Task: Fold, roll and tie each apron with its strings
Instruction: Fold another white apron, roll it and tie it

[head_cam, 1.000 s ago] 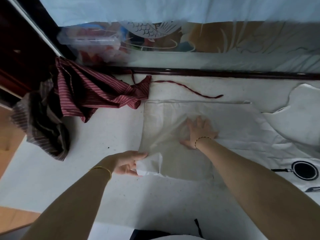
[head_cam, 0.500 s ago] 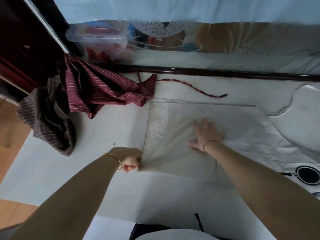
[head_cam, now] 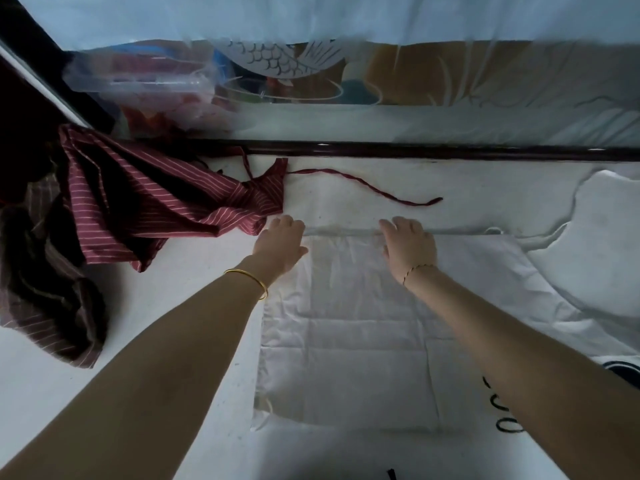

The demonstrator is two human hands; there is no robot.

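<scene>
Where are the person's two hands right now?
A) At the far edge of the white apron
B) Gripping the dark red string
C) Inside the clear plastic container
A: the left hand and the right hand both sit at the far edge of the white apron.

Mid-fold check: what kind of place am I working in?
Probably a restaurant or shop work area, though unsure: a white-covered table set against a frosted glass partition etched with a fish, with striped aprons heaped at its left end.
</scene>
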